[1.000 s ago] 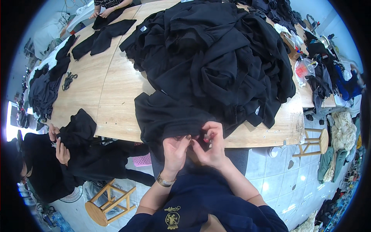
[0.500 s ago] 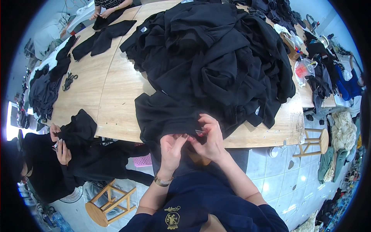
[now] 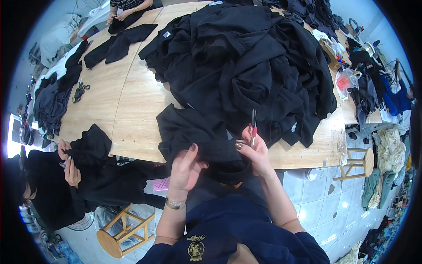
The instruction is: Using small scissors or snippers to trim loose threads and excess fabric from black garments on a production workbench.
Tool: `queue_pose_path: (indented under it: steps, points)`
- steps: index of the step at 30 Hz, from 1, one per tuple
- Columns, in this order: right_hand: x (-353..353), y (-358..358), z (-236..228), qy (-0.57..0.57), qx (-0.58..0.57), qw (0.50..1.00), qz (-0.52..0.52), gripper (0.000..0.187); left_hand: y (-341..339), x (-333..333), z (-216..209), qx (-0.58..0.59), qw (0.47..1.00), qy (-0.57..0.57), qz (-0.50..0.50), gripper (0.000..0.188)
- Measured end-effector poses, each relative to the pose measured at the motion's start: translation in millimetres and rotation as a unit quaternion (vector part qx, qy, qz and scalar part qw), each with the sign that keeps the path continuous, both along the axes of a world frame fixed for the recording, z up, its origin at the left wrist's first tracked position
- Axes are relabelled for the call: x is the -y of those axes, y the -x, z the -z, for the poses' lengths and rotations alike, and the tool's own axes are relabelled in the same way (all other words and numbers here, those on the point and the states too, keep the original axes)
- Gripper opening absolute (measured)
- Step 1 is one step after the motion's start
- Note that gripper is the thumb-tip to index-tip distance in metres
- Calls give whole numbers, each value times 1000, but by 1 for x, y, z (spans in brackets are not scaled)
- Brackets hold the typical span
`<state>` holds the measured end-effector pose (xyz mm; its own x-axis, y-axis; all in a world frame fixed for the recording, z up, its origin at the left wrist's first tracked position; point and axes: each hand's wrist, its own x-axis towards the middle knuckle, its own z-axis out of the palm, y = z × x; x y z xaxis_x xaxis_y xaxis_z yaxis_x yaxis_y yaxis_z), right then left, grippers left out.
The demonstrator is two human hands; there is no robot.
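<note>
A black garment [image 3: 217,149] is stretched between my two hands at the table's front edge, its far part lying against a large heap of black garments [image 3: 246,57]. My left hand [image 3: 183,169] grips its left side, thumb raised on top and some fingers hidden by the cloth. On the other side my right hand [image 3: 258,154] pinches the cloth between thumb and fingers. That same hand also holds small thread snips [image 3: 253,123] with red on the handles, their slim metal blades pointing up and away from me.
On my left a co-worker's hands [image 3: 70,169] handle a black garment [image 3: 93,143]. Another person's hands [image 3: 116,20] work at the far left. Dark cords [image 3: 80,91] and a black piece [image 3: 118,47] lie on the wooden table [image 3: 136,105]. Wooden stools [image 3: 118,233] stand on both sides.
My hands have spread apart, opening the garment's edge between them. The snips have swung from lying sideways to pointing upward in my right hand.
</note>
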<state>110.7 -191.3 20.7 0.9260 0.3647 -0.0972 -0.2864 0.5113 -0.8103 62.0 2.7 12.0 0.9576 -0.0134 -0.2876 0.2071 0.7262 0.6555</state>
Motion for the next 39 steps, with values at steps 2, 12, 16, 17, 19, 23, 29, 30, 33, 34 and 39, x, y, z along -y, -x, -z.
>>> queue_pose_path:
  steps: [2, 12, 16, 17, 19, 23, 29, 30, 33, 34, 39]
  points:
    - [-2, -4, 5, 29, 17, 999, 0, 29, -1, -5, 0, -16, 997, 63, 29, 28]
    - [-9, 0, 26, 227, 164, 956, 85, 26, 3, 31, -1, -102, 980, 172, 27, 34]
    - [-4, 1, 22, 232, 160, 957, 63, 26, 0, 31, -7, -99, 986, 134, 15, 21]
    - [-4, 0, 18, 231, 158, 956, 87, 24, -1, 32, -7, -77, 990, 115, 3, 19]
    - [-4, -4, 18, 297, 190, 924, 145, 22, 0, 36, -6, -44, 994, 101, -17, 23]
    - [-3, -4, 17, 329, 218, 897, 200, 23, 0, 39, -4, 2, 997, 70, -37, 29]
    - [-21, -5, -2, 371, 377, 842, 103, 28, 2, 46, -20, 3, 998, 47, -37, 28]
    - [-23, -4, -2, 321, 303, 891, 104, 25, 2, 45, -20, 4, 998, 46, -39, 28]
    - [-23, -12, 7, 261, 257, 917, 158, 20, 3, 41, -13, -6, 998, 54, -37, 29]
    - [-22, -11, 7, 260, 230, 920, 181, 19, 4, 38, -8, 9, 997, 61, -36, 31]
    - [-17, -7, 3, 189, 181, 920, 292, 18, 2, 35, -5, 21, 996, 81, -32, 33]
